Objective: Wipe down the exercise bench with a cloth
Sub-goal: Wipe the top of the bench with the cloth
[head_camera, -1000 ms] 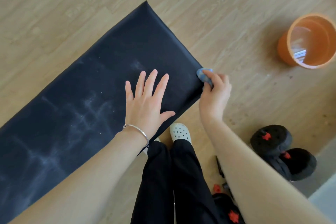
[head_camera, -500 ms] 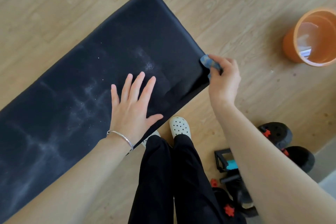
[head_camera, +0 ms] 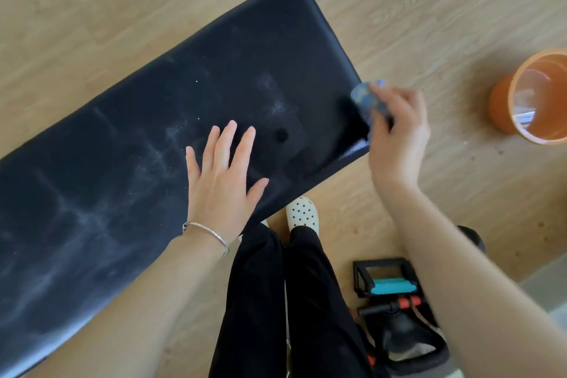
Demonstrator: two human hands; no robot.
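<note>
The right hand [head_camera: 399, 138] pinches a small blue cloth [head_camera: 366, 100] at the end edge of the long black padded bench [head_camera: 129, 163]. The left hand [head_camera: 222, 175] lies flat and open on the bench. White dust covers most of it, so most wiping looks left.

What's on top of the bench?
Dusty smears and the flat left hand; the right hand holds a blue cloth at the bench end. Beneath the palm is hidden.

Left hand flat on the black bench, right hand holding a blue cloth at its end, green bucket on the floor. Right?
The head view shows the bucket is orange, not green. Otherwise yes: left hand flat on the black bench, right hand holding the blue cloth at its end.
</note>
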